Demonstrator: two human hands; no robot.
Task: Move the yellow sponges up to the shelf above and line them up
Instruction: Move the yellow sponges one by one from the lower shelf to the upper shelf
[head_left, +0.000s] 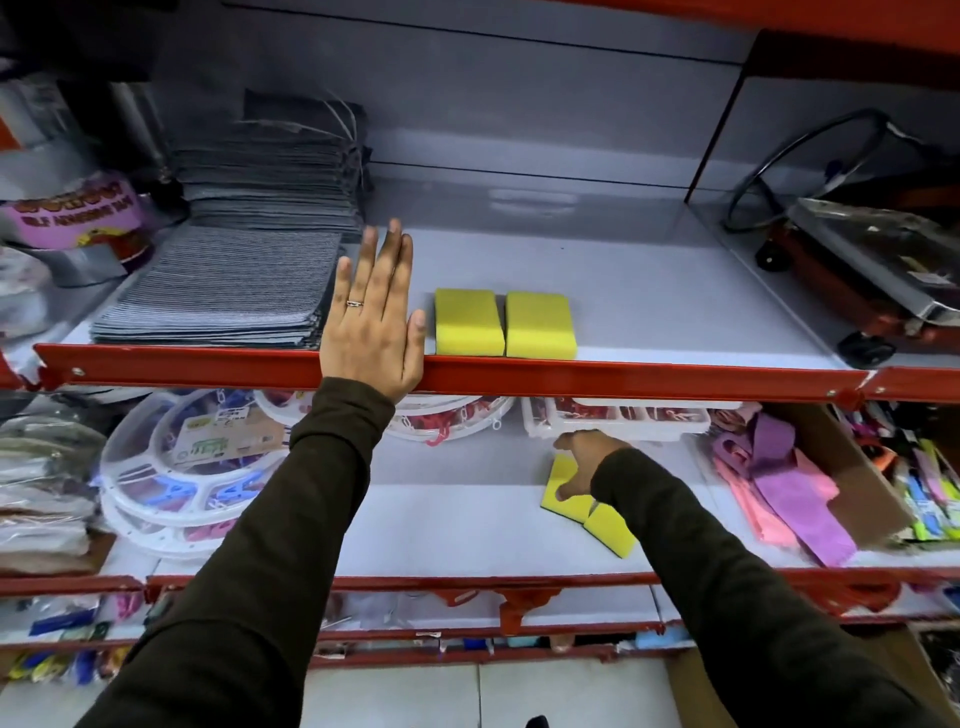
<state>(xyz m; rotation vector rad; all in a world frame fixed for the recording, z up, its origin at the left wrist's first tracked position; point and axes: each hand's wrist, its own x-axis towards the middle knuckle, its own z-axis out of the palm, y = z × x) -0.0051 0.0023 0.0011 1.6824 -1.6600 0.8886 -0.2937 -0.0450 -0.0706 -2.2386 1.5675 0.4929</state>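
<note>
While two yellow sponges (505, 324) are sitting side by side on the upper shelf (649, 291), the left hand (371, 317) is lying flat, fingers together, and the right hand (584, 462) is pinching another sponge (561, 491) below.

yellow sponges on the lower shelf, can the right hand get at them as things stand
Probably yes: the right hand is already down on the two yellow sponges on the lower shelf, with nothing between them.
</note>
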